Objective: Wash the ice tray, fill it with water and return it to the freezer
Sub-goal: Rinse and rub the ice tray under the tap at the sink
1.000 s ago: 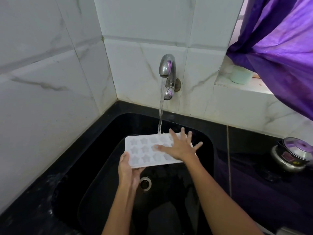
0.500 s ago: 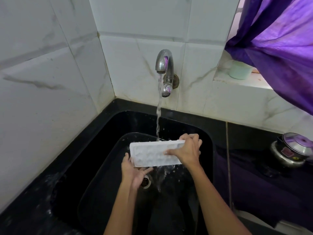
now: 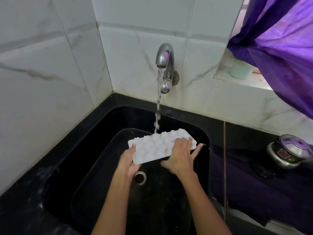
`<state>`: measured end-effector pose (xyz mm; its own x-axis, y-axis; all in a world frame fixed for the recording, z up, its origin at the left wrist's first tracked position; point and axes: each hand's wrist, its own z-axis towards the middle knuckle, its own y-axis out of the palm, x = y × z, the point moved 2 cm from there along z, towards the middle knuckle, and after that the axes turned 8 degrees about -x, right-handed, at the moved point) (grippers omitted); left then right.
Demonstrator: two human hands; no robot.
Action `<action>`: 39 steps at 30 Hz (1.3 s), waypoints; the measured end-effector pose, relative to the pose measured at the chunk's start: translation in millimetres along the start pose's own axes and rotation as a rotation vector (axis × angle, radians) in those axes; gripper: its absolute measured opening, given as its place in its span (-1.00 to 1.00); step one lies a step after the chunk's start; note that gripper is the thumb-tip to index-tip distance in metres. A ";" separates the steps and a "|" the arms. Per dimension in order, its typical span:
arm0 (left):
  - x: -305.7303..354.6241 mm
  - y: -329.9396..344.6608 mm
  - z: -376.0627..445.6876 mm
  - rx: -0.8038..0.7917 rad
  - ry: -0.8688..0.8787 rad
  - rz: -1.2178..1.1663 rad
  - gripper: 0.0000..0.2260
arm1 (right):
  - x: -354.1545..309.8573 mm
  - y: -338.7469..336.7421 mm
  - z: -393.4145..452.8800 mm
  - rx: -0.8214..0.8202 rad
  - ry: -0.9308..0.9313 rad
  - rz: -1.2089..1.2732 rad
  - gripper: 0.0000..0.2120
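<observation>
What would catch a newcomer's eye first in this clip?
The white ice tray, bumpy underside up, sits mid-frame over the black sink, under the tap's running stream. The left hand grips its near corner; the right hand lies across its right end. A purple curtain fills the upper right.

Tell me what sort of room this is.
Most likely a home kitchen: a black sink under a running wall tap, a lidded steel pot on the counter, and hands rinsing an ice tray.

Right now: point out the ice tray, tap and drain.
ice tray [image 3: 157, 146], head view, bumpy underside facing up.
tap [image 3: 165, 55], head view, curved spout.
drain [image 3: 140, 177], head view, metal ring.
</observation>
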<state>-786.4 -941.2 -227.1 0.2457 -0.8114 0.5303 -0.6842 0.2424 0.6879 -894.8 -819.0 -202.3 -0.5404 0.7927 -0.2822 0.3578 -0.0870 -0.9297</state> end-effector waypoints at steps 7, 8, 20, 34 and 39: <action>-13.3 37.3 1.2 -0.092 0.254 -0.380 -0.48 | -76.0 -6.2 -17.6 -0.180 -0.552 0.214 -0.48; -14.6 41.2 -4.1 -0.080 0.284 -0.450 -0.34 | -79.8 -2.0 -16.3 -0.157 -0.578 0.143 -0.49; 15.5 -13.3 9.6 0.066 0.038 0.130 -0.66 | 1.3 -7.7 43.3 -0.146 -0.020 -0.061 -0.27; 26.2 -18.8 11.8 0.062 -0.062 0.086 -0.55 | -35.2 -12.2 31.9 -0.194 -0.398 -0.128 -0.15; 27.6 -23.4 7.8 0.094 -0.087 0.095 -0.67 | 2.1 -29.9 34.1 -0.383 -0.272 -0.136 0.14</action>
<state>-768.9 -973.4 -232.4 0.1192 -0.8309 0.5435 -0.7641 0.2728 0.5846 -932.7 -835.3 -183.1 -0.7628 0.5905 -0.2635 0.4973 0.2752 -0.8228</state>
